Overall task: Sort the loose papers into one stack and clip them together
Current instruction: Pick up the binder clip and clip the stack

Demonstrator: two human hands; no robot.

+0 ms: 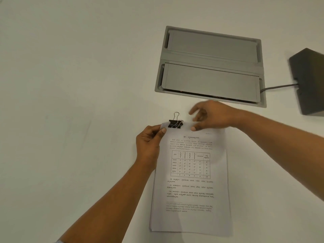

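A stack of printed papers (191, 190) lies on the white table, its top sheet showing text and a table grid. A black binder clip (175, 124) grips the stack's top edge near the left corner; one wire handle stands up, the other lies folded onto the page. My left hand (149, 144) pinches the top left corner of the stack, thumb on top, just left of the clip. My right hand (210, 116) rests fingertips on the top edge to the right of the clip, fingers spread, holding nothing.
A grey cable-access hatch (210, 67) with two flaps is set into the table beyond the papers. A dark box (308, 81) with a cable running from it stands at the right edge. White tabletop (70, 85) stretches to the left.
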